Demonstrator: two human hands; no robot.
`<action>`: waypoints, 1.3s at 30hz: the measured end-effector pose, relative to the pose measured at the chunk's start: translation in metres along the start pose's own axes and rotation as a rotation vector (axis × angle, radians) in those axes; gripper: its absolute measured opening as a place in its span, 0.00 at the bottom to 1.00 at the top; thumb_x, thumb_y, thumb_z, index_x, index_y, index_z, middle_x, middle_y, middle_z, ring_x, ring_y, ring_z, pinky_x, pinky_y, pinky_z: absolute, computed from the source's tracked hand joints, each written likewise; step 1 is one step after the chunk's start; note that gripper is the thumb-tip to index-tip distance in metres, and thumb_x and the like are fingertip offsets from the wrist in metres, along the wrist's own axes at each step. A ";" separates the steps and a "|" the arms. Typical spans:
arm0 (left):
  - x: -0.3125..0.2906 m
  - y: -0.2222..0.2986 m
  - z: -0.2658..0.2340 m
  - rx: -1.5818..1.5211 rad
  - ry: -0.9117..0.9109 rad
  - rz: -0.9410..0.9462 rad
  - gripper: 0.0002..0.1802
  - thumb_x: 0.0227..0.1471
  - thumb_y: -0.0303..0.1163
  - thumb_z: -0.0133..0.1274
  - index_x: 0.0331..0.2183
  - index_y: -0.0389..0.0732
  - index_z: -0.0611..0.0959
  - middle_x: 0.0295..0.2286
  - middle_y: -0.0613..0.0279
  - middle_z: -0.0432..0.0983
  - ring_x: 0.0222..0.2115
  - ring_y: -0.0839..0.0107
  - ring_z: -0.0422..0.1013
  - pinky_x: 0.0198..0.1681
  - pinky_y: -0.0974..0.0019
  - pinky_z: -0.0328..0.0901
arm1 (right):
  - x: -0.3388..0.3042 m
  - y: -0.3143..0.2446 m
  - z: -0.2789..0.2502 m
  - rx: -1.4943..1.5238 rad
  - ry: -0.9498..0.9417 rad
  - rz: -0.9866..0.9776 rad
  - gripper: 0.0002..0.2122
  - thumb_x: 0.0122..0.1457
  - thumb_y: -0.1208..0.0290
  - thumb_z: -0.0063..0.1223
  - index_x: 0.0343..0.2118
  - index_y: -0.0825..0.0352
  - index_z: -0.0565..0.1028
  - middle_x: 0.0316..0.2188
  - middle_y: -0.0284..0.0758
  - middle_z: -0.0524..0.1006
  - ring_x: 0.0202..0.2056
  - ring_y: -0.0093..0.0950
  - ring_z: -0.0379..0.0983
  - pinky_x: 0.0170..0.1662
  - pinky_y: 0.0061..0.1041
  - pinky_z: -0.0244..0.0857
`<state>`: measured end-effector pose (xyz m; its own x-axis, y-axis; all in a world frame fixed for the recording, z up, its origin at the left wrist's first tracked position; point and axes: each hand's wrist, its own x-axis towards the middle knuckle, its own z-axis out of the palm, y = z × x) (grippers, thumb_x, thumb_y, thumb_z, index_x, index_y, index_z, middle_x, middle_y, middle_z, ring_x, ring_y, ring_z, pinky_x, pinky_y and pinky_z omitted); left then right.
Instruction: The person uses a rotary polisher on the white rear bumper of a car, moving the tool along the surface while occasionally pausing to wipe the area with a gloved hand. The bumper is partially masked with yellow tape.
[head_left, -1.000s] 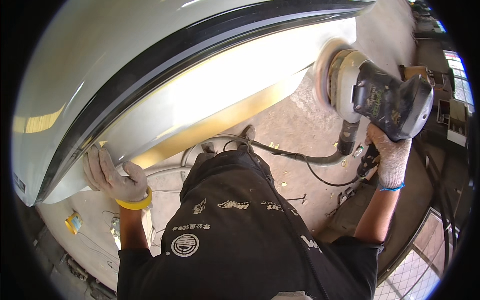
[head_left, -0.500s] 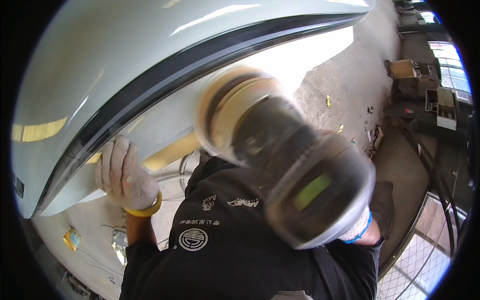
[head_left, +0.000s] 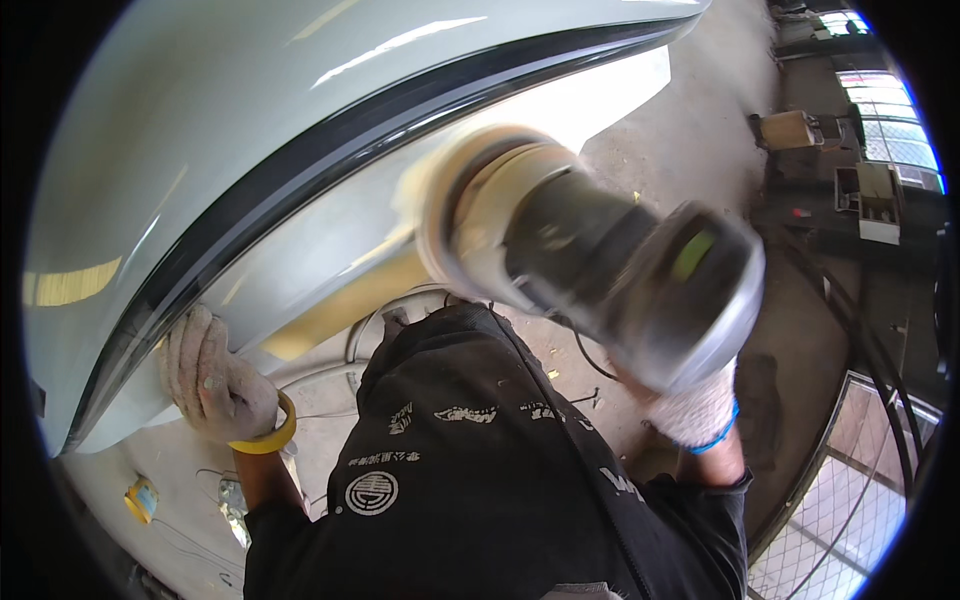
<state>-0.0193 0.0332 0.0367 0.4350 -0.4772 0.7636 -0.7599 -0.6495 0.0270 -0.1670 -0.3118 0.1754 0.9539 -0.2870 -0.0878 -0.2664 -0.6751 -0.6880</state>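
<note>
A power polisher, dark and grey with a thick round pad, is blurred by motion. Its pad edge meets the lower part of a pale car side panel, below a long black trim strip. My right hand, gloved in white with a blue cuff, grips the tool from beneath; the body of the polisher hides most of its fingers. On the left, my left hand wears a dirty whitish glove and a yellow band. Its fingers lie stretched out against the panel's lower edge, just under the trim.
Hoses and cords run over the concrete floor beneath the panel. A yellow object lies at lower left. To the right stand a cardboard box, a white open box and a wire-mesh panel. Black cables hang there.
The polisher has swung up and right in the picture, its rear end most of all, uncovering more of my right hand. My left hand appears slightly lower and further left, still on the panel.
</note>
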 end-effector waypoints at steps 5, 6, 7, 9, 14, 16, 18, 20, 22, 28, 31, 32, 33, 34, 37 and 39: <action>-0.008 0.006 -0.007 0.146 -0.068 -0.031 0.15 0.53 0.22 0.42 0.41 0.31 0.79 0.43 0.48 0.77 0.46 0.50 0.72 0.54 0.49 0.63 | 0.020 0.034 -0.020 0.140 0.311 0.197 0.20 0.47 0.76 0.62 0.45 0.70 0.73 0.36 0.37 0.78 0.37 0.27 0.75 0.43 0.25 0.70; -0.007 0.006 -0.008 0.154 -0.073 -0.027 0.15 0.53 0.23 0.43 0.42 0.31 0.78 0.44 0.48 0.77 0.46 0.50 0.72 0.54 0.49 0.63 | 0.024 0.048 -0.027 0.152 0.338 0.230 0.18 0.47 0.78 0.62 0.44 0.71 0.75 0.34 0.36 0.78 0.35 0.26 0.76 0.41 0.24 0.71; -0.006 0.006 -0.008 0.151 -0.076 -0.027 0.16 0.54 0.25 0.44 0.43 0.31 0.78 0.44 0.48 0.76 0.47 0.50 0.71 0.54 0.49 0.63 | 0.028 0.064 -0.038 0.121 0.347 0.254 0.15 0.46 0.78 0.61 0.39 0.71 0.76 0.28 0.34 0.78 0.29 0.25 0.75 0.37 0.24 0.70; -0.004 0.008 -0.008 0.154 -0.066 -0.024 0.17 0.54 0.26 0.44 0.44 0.31 0.77 0.45 0.49 0.76 0.47 0.50 0.71 0.54 0.49 0.62 | 0.038 0.086 -0.051 0.131 0.373 0.329 0.10 0.44 0.78 0.60 0.32 0.72 0.77 0.20 0.32 0.76 0.22 0.24 0.74 0.30 0.24 0.69; 0.003 0.012 -0.012 0.177 -0.096 -0.022 0.17 0.52 0.27 0.45 0.44 0.34 0.77 0.43 0.49 0.76 0.45 0.49 0.72 0.50 0.51 0.65 | 0.041 0.085 -0.049 0.032 0.344 0.317 0.08 0.43 0.79 0.57 0.30 0.70 0.77 0.19 0.32 0.76 0.21 0.22 0.73 0.26 0.23 0.68; 0.004 0.011 -0.009 0.165 -0.074 -0.006 0.17 0.49 0.25 0.44 0.42 0.35 0.77 0.41 0.49 0.77 0.42 0.49 0.73 0.47 0.51 0.66 | 0.031 0.073 -0.038 -0.107 0.280 0.104 0.14 0.45 0.79 0.58 0.37 0.69 0.76 0.28 0.34 0.77 0.30 0.24 0.75 0.33 0.25 0.70; 0.004 0.013 -0.008 0.170 -0.078 -0.019 0.16 0.48 0.24 0.44 0.41 0.35 0.78 0.41 0.49 0.77 0.42 0.49 0.74 0.47 0.51 0.66 | 0.021 0.064 -0.021 -0.310 0.207 -0.144 0.19 0.47 0.78 0.59 0.45 0.68 0.73 0.38 0.37 0.76 0.39 0.25 0.74 0.41 0.26 0.70; 0.002 0.015 0.005 0.111 -0.080 -0.041 0.16 0.50 0.24 0.44 0.42 0.35 0.78 0.43 0.49 0.77 0.44 0.49 0.73 0.49 0.51 0.65 | -0.001 0.072 0.000 -0.587 0.139 -0.325 0.26 0.52 0.75 0.59 0.54 0.66 0.65 0.48 0.39 0.72 0.49 0.28 0.70 0.51 0.27 0.68; 0.002 0.016 0.004 0.113 -0.085 -0.040 0.14 0.52 0.24 0.45 0.42 0.34 0.78 0.43 0.48 0.77 0.45 0.49 0.73 0.51 0.51 0.65 | -0.003 0.051 0.015 -0.510 0.092 -0.247 0.28 0.52 0.76 0.60 0.56 0.68 0.63 0.50 0.41 0.71 0.50 0.30 0.70 0.51 0.27 0.68; 0.009 0.004 0.006 -0.062 -0.027 0.042 0.12 0.55 0.28 0.46 0.38 0.32 0.79 0.38 0.46 0.79 0.41 0.49 0.75 0.46 0.50 0.67 | -0.004 -0.042 0.029 0.045 -0.255 -0.050 0.38 0.43 0.66 0.71 0.57 0.68 0.61 0.45 0.45 0.75 0.45 0.36 0.76 0.48 0.30 0.71; 0.003 -0.002 0.017 -0.132 0.026 0.045 0.13 0.56 0.29 0.46 0.39 0.31 0.78 0.38 0.46 0.79 0.39 0.49 0.75 0.45 0.50 0.68 | -0.002 -0.047 0.034 0.000 -0.223 -0.125 0.38 0.42 0.64 0.71 0.56 0.68 0.63 0.43 0.48 0.76 0.42 0.40 0.78 0.45 0.31 0.72; 0.001 -0.001 0.018 -0.126 0.021 0.029 0.14 0.55 0.30 0.47 0.40 0.31 0.78 0.39 0.46 0.79 0.40 0.48 0.75 0.47 0.49 0.67 | -0.001 -0.046 0.033 -0.002 -0.166 -0.120 0.37 0.41 0.63 0.71 0.54 0.69 0.65 0.38 0.46 0.79 0.36 0.39 0.80 0.40 0.31 0.75; -0.002 -0.002 0.017 -0.114 0.013 0.018 0.16 0.55 0.30 0.47 0.42 0.31 0.77 0.40 0.45 0.78 0.41 0.47 0.74 0.48 0.48 0.66 | 0.002 -0.037 0.033 0.029 -0.151 -0.126 0.37 0.42 0.62 0.72 0.54 0.69 0.64 0.39 0.46 0.78 0.37 0.39 0.80 0.41 0.31 0.75; 0.001 0.004 0.014 -0.058 -0.009 -0.002 0.16 0.55 0.30 0.46 0.42 0.31 0.77 0.40 0.46 0.78 0.41 0.47 0.74 0.49 0.48 0.66 | 0.002 -0.028 0.029 0.035 -0.147 -0.092 0.37 0.42 0.62 0.71 0.55 0.68 0.63 0.40 0.45 0.78 0.38 0.38 0.79 0.42 0.31 0.74; 0.001 0.013 0.011 0.076 -0.060 -0.040 0.15 0.55 0.29 0.44 0.42 0.32 0.77 0.42 0.47 0.78 0.42 0.46 0.74 0.50 0.47 0.64 | 0.002 0.001 0.012 0.034 -0.100 -0.012 0.36 0.44 0.64 0.70 0.55 0.68 0.63 0.43 0.42 0.77 0.41 0.34 0.78 0.45 0.30 0.73; 0.000 0.015 0.010 0.152 -0.071 -0.040 0.15 0.54 0.29 0.44 0.43 0.33 0.77 0.42 0.47 0.77 0.43 0.46 0.73 0.51 0.47 0.63 | 0.010 0.019 0.002 -0.028 0.021 -0.025 0.33 0.44 0.67 0.69 0.53 0.68 0.65 0.43 0.41 0.77 0.42 0.32 0.78 0.46 0.29 0.72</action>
<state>-0.0262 0.0174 0.0305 0.5004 -0.4860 0.7165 -0.6616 -0.7485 -0.0457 -0.1621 -0.3268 0.1600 0.9572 -0.2840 -0.0559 -0.2470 -0.7006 -0.6695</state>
